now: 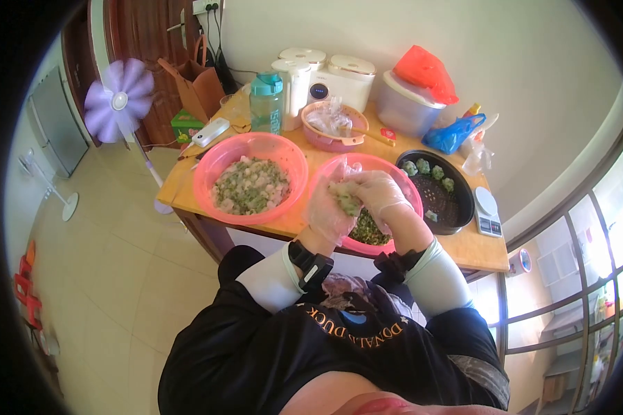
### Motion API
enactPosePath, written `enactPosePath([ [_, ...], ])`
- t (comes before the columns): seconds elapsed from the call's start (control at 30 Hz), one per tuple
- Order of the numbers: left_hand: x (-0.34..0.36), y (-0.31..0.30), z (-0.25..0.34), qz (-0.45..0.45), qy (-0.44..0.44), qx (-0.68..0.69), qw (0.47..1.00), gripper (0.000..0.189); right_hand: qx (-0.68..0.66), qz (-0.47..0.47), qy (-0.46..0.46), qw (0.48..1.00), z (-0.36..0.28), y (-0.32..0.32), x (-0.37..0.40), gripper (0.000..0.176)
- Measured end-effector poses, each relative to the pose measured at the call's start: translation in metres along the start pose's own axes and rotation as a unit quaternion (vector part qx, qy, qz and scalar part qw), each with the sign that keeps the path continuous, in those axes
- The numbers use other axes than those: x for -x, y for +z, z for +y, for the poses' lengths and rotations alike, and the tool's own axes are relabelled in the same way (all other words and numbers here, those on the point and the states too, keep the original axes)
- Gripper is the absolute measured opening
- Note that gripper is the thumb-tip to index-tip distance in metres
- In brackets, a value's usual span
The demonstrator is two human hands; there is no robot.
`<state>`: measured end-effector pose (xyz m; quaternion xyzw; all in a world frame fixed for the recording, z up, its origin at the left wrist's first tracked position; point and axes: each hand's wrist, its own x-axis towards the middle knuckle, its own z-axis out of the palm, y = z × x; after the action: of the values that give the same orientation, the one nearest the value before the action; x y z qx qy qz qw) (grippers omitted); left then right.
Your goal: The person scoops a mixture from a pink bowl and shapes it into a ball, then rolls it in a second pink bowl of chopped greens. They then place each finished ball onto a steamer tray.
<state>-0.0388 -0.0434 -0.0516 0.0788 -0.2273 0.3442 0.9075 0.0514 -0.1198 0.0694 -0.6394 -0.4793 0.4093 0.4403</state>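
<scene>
My left hand (329,206), in a clear plastic glove, cups a pale green lump of dough (348,200). The gloved fingers of my right hand (379,191) are closed on the top of the same lump. Both hands are over a pink bowl (413,196) that holds a dark green chopped filling (368,229). To the left, a larger pink bowl (202,181) contains a pale and green chopped mixture (251,185). On the right is a round black pan (457,216) with several green lumps (423,166) along its far side.
A kitchen scale (488,211) stands right of the pan. Behind the bowls are a teal bottle (266,104), a white appliance (346,81), a small pink basket (336,140), a lidded tub (408,105) and a blue bag (455,133). A fan (120,101) stands left of the table.
</scene>
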Motion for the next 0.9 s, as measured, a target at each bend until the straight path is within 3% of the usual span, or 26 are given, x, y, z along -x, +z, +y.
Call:
enactPosePath([
  [0.03,0.001,0.01,-0.003,0.002,0.0,0.0,1.0,0.062,-0.001,0.0,0.001,1.0,-0.005,0.002,0.004,0.021],
  [0.1,0.003,0.041,-0.012,0.175,0.051,-0.056,0.982,0.052,0.06,0.019,0.0,0.998,-0.017,0.007,0.011,0.021],
  [0.2,0.004,0.046,-0.012,0.197,0.055,-0.053,0.977,0.053,0.008,-0.008,-0.01,1.0,-0.004,0.006,0.003,0.02],
  [0.43,0.006,0.042,-0.01,0.193,0.062,-0.068,0.977,0.052,0.05,0.006,0.01,0.999,-0.006,0.008,0.001,0.018],
  [0.5,0.004,0.034,-0.007,0.174,0.048,-0.059,0.982,0.048,-0.025,-0.011,0.017,1.0,-0.001,0.008,-0.006,0.016],
  [0.63,0.004,0.012,0.002,0.098,0.018,-0.01,0.995,0.049,0.029,-0.026,-0.02,0.999,-0.013,0.008,-0.002,0.015],
  [0.7,0.005,0.008,0.003,-0.028,-0.02,0.019,0.999,0.047,0.032,0.007,0.053,0.998,-0.041,0.01,0.013,0.018],
  [0.73,0.006,0.012,0.003,-0.028,-0.02,0.019,0.999,0.047,0.033,0.007,0.053,0.998,-0.029,0.009,0.007,0.018],
  [0.8,0.008,0.028,-0.001,0.086,0.02,0.012,0.996,0.049,0.009,0.076,-0.038,0.996,0.003,0.004,-0.011,0.024],
  [0.83,0.009,0.035,-0.003,0.087,0.021,0.012,0.996,0.049,0.009,0.076,-0.037,0.996,0.001,0.002,-0.012,0.024],
  [0.9,0.01,0.045,-0.006,0.18,0.062,-0.013,0.982,0.056,-0.021,0.067,0.032,0.997,-0.008,-0.001,-0.013,0.027],
])
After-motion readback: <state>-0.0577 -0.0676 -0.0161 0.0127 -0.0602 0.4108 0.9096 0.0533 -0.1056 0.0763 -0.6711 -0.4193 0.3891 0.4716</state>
